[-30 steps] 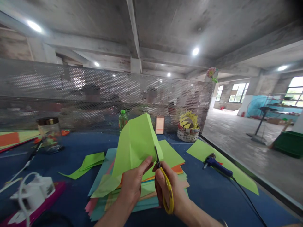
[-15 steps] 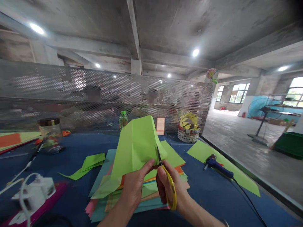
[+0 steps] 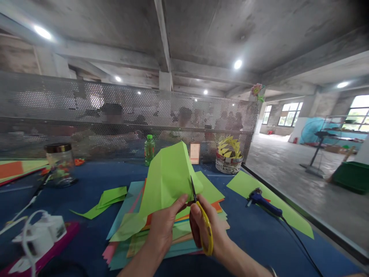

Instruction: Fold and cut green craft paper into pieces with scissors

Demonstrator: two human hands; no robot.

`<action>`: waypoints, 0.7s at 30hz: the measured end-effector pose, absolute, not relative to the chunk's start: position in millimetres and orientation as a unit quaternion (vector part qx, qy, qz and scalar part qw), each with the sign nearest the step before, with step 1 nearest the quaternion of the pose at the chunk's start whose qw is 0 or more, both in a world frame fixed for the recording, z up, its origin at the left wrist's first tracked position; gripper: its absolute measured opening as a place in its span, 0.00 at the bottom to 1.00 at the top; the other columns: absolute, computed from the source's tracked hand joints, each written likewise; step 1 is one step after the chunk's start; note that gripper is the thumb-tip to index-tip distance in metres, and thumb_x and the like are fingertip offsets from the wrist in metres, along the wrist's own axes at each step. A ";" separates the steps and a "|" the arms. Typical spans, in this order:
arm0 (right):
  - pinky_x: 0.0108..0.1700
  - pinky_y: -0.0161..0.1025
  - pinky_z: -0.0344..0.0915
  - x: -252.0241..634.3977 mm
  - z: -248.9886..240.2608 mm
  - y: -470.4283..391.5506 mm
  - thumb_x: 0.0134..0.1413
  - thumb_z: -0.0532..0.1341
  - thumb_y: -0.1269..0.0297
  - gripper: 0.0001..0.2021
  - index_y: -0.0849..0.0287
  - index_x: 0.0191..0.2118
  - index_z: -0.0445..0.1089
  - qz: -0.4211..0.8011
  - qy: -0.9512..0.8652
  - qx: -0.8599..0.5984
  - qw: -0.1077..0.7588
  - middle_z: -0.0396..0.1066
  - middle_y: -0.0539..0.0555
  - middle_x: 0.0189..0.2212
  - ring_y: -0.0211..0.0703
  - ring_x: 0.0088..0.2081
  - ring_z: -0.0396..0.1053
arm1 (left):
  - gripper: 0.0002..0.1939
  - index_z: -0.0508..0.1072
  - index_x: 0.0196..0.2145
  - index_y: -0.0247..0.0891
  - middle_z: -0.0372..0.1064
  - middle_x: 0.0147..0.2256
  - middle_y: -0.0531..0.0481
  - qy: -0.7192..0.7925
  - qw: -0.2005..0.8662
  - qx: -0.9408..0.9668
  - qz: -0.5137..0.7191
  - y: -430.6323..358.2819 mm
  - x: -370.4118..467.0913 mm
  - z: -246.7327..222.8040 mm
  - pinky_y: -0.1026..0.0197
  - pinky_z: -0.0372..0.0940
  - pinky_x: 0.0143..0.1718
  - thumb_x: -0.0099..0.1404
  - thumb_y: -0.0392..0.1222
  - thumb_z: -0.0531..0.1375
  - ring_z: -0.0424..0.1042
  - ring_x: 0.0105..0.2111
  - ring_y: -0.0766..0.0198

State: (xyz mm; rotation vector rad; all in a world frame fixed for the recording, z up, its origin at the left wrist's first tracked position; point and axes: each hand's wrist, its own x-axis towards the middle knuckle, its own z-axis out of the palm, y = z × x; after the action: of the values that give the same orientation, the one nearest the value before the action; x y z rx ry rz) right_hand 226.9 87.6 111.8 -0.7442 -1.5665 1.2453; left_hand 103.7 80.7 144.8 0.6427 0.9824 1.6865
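Green sheet (image 3: 167, 177) sits mid-scene, tilted over the paper pile, far edge raised, near edge at the hands. Sizes, descending: blue surface (image 3: 95, 171) under everything; stack (image 3: 123, 207) of coloured paper beneath the work, edges fanned out; loose sheet (image 3: 240, 180) off right, glue gun (image 3: 265, 204) lying partly across it. Left hand (image 3: 163, 221): grip pinches the near edge, thumb on top. Right hand (image 3: 217, 231): grip wrapped on the yellow-handled scissors (image 3: 205, 215), just beside the left thumb. One dark blade shows on top of the paper; can't tell whether the blades are apart. Smallest, the flap (image 3: 197, 182) right of the blade: bows out further than a second ago, and the raised edge sits slightly lower. My read: cut is progressing, flap still attached.
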 end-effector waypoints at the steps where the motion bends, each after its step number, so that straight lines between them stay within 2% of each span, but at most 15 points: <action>1: 0.11 0.27 0.47 226.5 111.1 88.1 0.62 0.53 0.41 0.20 0.56 0.39 0.58 0.513 -0.642 -0.306 0.481 0.54 0.38 0.11 0.30 0.09 0.50 | 0.22 0.80 0.37 0.35 0.79 0.40 0.45 0.406 0.522 0.266 0.701 80.2 103.9 145.3 0.52 0.72 0.47 0.42 0.40 0.75 0.78 0.42 0.50; 7: 0.09 0.27 0.46 222.6 107.8 87.9 0.63 0.54 0.43 0.19 0.55 0.38 0.56 0.521 -0.623 -0.287 0.508 0.53 0.37 0.10 0.30 0.08 0.47 | 0.21 0.80 0.35 0.34 0.79 0.40 0.44 0.408 0.521 0.270 0.699 80.4 103.9 143.0 0.52 0.73 0.46 0.42 0.41 0.75 0.77 0.44 0.49; 16: 0.10 0.26 0.48 223.9 113.6 85.9 0.61 0.54 0.40 0.20 0.54 0.37 0.55 0.519 -0.638 -0.299 0.483 0.54 0.37 0.11 0.30 0.09 0.50 | 0.22 0.81 0.36 0.33 0.79 0.41 0.41 0.452 0.516 0.288 0.668 83.0 100.8 134.3 0.51 0.70 0.48 0.43 0.47 0.75 0.77 0.43 0.46; 21: 0.11 0.26 0.50 227.6 113.4 87.8 0.61 0.54 0.40 0.21 0.55 0.39 0.56 0.516 -0.639 -0.323 0.471 0.56 0.38 0.11 0.30 0.10 0.52 | 0.21 0.80 0.37 0.36 0.79 0.41 0.44 0.467 0.497 0.317 0.660 80.7 101.1 134.6 0.53 0.71 0.46 0.45 0.47 0.73 0.77 0.43 0.48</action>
State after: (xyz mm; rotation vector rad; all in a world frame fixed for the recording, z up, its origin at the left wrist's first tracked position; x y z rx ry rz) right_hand 227.6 87.8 113.4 -0.7903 -1.5637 1.2628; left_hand 101.1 80.7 134.6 0.7675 1.1299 1.5977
